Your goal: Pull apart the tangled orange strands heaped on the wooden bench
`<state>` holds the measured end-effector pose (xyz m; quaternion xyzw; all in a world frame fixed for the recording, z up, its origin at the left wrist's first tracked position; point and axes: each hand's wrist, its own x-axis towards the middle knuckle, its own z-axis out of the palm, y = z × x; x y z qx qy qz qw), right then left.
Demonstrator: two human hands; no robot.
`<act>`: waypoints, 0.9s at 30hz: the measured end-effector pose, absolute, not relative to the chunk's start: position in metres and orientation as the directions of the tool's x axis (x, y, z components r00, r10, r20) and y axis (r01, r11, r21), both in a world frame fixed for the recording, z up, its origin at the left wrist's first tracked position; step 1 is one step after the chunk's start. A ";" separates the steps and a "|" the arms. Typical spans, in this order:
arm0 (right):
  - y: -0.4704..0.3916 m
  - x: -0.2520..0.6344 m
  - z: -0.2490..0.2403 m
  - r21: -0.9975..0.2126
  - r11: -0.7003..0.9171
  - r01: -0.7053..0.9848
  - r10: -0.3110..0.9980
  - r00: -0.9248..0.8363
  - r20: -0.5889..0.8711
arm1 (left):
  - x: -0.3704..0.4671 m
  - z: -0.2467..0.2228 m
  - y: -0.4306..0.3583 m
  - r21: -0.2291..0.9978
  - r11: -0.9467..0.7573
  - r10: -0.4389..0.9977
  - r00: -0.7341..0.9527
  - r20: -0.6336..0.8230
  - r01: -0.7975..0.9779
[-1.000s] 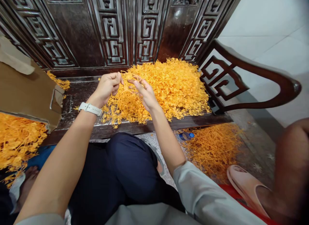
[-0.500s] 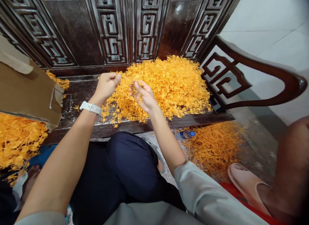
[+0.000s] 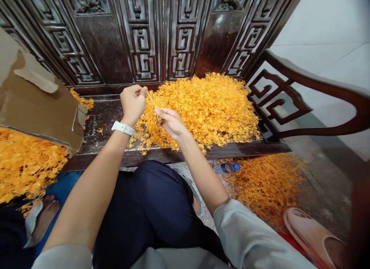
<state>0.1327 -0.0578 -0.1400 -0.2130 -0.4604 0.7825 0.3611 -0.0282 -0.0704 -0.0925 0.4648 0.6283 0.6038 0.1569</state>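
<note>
My left hand [image 3: 133, 103], with a white watch band [image 3: 123, 128] on its wrist, is closed in a fist-like pinch at the left edge of the orange heap. What its fingers hold, if anything, is hidden. Just right of it and lower, my right hand [image 3: 172, 123] pinches an orange plastic flower piece [image 3: 157, 115] between thumb and fingers. Behind both hands spreads a large heap of small orange plastic flower pieces [image 3: 208, 107] on the dark wooden bench [image 3: 100, 140]. A few loose pieces lie along the bench's front edge.
At the left stands a cardboard box [image 3: 37, 107], with more orange pieces [image 3: 29, 165] below it. Under the bench's right end lie a pile of orange stems [image 3: 266, 184] and a plastic bottle [image 3: 228, 167]. A curved armrest [image 3: 320, 91] bounds the right. Another person's slippered foot [image 3: 313, 234] is nearby.
My right hand's spread fingers have closed into a pinch, slightly lower. My left hand stays closed near the heap. The view has shifted, so the scene sits a little farther right and lower.
</note>
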 end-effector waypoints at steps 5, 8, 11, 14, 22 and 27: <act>-0.085 0.133 -0.121 -0.713 -0.567 -0.413 0.631 -0.774 -0.054 | -0.025 -0.096 -0.061 0.825 -0.125 0.663 -0.571 0.483 0.552; -0.103 0.137 -0.108 -0.670 -0.578 -0.466 0.643 -0.765 -0.023 | -0.017 -0.097 -0.053 0.817 -0.143 0.663 -0.559 0.498 0.559; -0.139 0.144 -0.101 -0.714 -0.521 -0.468 0.663 -0.749 0.007 | -0.025 -0.095 -0.043 0.839 -0.183 0.631 -0.594 0.500 0.512; -0.180 0.158 -0.096 -0.791 -0.485 -0.373 0.560 -0.827 0.047 | -0.053 -0.094 -0.037 0.870 -0.200 0.535 -0.694 0.482 0.450; -0.080 0.184 -0.124 -0.974 0.135 -0.184 0.897 -0.394 0.199 | -0.078 -0.093 -0.067 0.946 -0.229 0.677 -0.661 0.324 0.229; -0.018 0.170 -0.154 -0.960 0.273 0.066 0.938 -0.240 0.250 | -0.062 -0.076 -0.084 0.971 -0.224 0.759 -0.611 0.226 0.081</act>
